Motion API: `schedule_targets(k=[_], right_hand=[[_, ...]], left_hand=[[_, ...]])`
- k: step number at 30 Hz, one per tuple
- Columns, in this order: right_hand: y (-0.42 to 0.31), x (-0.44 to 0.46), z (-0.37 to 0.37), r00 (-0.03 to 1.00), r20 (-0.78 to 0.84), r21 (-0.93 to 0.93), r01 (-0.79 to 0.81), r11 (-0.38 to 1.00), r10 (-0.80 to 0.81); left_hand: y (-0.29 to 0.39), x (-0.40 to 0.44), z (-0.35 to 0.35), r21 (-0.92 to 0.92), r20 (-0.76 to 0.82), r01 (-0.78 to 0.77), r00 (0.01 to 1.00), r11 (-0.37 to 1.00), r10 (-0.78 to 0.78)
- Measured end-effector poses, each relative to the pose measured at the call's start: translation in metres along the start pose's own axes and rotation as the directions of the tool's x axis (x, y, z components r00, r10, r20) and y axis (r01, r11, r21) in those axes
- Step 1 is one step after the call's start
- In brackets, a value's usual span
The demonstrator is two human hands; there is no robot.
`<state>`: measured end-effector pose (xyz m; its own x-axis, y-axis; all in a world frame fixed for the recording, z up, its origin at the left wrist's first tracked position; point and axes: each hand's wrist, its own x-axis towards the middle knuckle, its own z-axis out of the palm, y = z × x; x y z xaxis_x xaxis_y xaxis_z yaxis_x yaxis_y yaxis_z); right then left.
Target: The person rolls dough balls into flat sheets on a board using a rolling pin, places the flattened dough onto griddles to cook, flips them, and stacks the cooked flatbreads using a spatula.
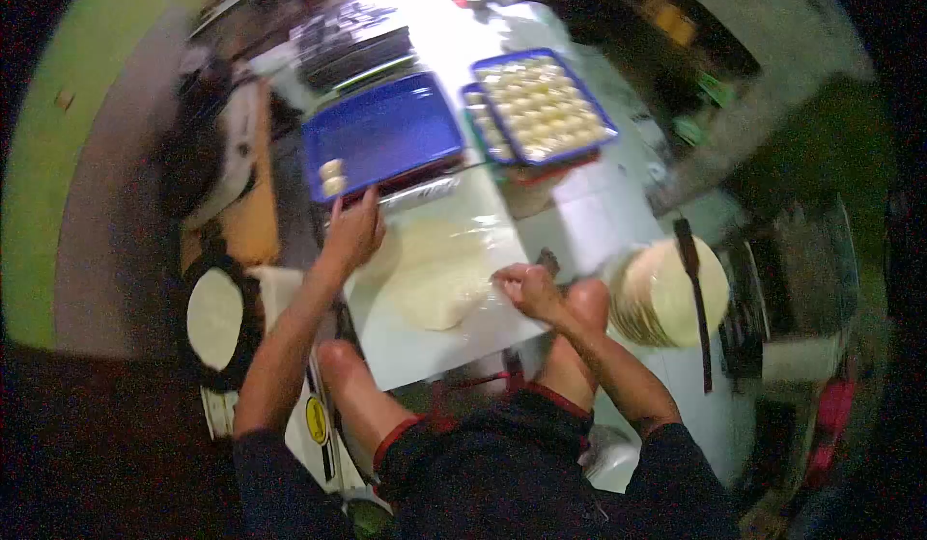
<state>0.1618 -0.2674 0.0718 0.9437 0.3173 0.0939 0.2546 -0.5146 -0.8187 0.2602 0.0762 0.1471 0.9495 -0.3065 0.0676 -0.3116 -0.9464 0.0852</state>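
My left hand [355,231] reaches to the near edge of a blue tray [401,120], its fingers stretched out and apart. Just beyond the fingertips, two or so small pale dough balls [332,177] sit in the tray's near left corner. A thin, flattened sheet of dough [439,275] lies on a white board [406,361] between my knees, with shiny clear plastic around it. My right hand [529,289] is closed at the board's right side, beside the dough; blur hides what its fingers pinch.
Blue trays [610,135] full of dough balls under plastic stand at the back right. On the right is a stack of round flat dough sheets [676,294] with a dark stick [693,289] across it. A round pale disc [215,318] rests on a dark pan at left.
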Motion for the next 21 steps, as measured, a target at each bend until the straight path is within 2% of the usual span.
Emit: schedule_targets(k=[1, 2, 3, 4, 7, 8, 10, 12, 13, 14, 16, 19, 21], right_hand=[[-0.001, 0.029, 0.01, 1.0, -0.009, 0.01, -0.022, 1.0, 0.022], [-0.004, 0.057, 0.022, 1.0, -0.005, -0.082, 0.011, 0.997, -0.011], [-0.003, 0.083, 0.032, 0.999, -0.009, -0.176, 0.04, 0.984, -0.042], [0.01, 0.112, 0.049, 0.993, 0.055, -0.288, 0.117, 0.95, -0.105], [0.011, 0.168, 0.092, 0.975, -0.011, -0.151, 0.218, 0.964, -0.223], [0.016, 0.185, 0.103, 0.964, 0.099, -0.239, 0.265, 0.934, -0.248], [0.009, 0.198, 0.118, 0.935, 0.171, -0.224, 0.345, 0.912, -0.312], [0.003, 0.204, 0.126, 0.901, 0.21, -0.228, 0.422, 0.878, -0.379], [0.009, 0.209, 0.132, 0.879, 0.226, -0.203, 0.464, 0.862, -0.419], [0.019, 0.214, 0.134, 0.857, 0.241, -0.18, 0.501, 0.846, -0.456], [0.028, 0.218, 0.13, 0.797, 0.332, -0.193, 0.58, 0.791, -0.504], [0.04, 0.22, 0.134, 0.611, 0.288, -0.249, 0.791, 0.559, -0.737], [0.052, 0.228, 0.128, 0.539, 0.417, -0.055, 0.819, 0.571, -0.732]], left_hand=[[-0.017, 0.028, -0.017, 0.11, -0.22, -0.092, 0.969, 0.99, 0.115], [-0.026, 0.051, -0.039, 0.165, -0.257, -0.037, 0.963, 0.986, 0.079], [-0.024, 0.065, -0.07, 0.167, -0.384, -0.023, 0.919, 0.986, 0.087], [-0.019, 0.073, -0.098, 0.172, -0.504, -0.019, 0.857, 0.985, 0.104], [-0.013, 0.072, -0.127, 0.072, -0.661, -0.043, 0.746, 0.997, 0.08], [-0.012, 0.065, -0.12, -0.006, -0.624, -0.058, 0.78, 0.998, 0.042], [0.003, 0.028, -0.1, -0.165, -0.538, -0.077, 0.843, 0.983, -0.024], [0.007, -0.006, -0.04, -0.427, -0.278, 0.005, 0.951, 0.904, -0.137], [0.012, -0.027, -0.01, -0.475, -0.311, -0.028, 0.94, 0.879, -0.138], [0.012, -0.043, 0.019, -0.512, -0.166, 0.067, 0.971, 0.857, -0.175], [0.012, -0.064, 0.077, -0.526, -0.134, 0.173, 0.95, 0.833, -0.282], [0.008, -0.06, 0.113, -0.458, -0.162, 0.242, 0.923, 0.856, -0.348], [0.0, -0.049, 0.124, -0.416, -0.196, 0.203, 0.932, 0.886, -0.306]])
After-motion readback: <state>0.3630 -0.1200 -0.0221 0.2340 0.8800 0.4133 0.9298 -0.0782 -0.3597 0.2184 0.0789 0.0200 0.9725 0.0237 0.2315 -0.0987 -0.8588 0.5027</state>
